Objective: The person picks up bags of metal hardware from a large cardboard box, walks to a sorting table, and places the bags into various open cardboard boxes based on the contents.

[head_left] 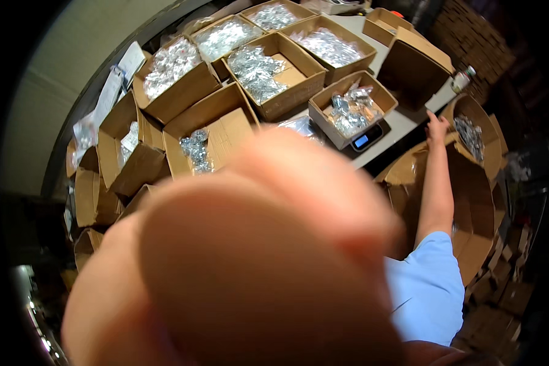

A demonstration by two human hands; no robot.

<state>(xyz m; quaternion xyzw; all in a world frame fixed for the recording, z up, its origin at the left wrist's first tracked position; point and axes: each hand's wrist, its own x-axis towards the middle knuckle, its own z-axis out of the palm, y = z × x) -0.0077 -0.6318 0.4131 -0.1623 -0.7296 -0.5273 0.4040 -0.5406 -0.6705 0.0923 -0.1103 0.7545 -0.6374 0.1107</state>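
A large, blurred hand, my left hand [268, 244], fills the lower middle very close to the camera. Its fingers are smeared, and what it may hold is not visible. My right arm, in a light blue sleeve, stretches out to the right. At its end my right hand [437, 128] has its fingers apart and nothing visible in them. It is beside a carton of bagged metal parts [470, 137] and below a tall cardboard box [416, 70]. Left of it, a small carton of bagged metal parts [354, 110] sits on a digital scale [367, 140] with a lit display.
Several open cartons stand across the table, among them a box of silvery bags [314, 90], a box of clear bags [171, 97] and a partly filled box [241, 119]. Clipboards with papers [110, 91] lean at the left. A small bottle [463, 79] stands at the right.
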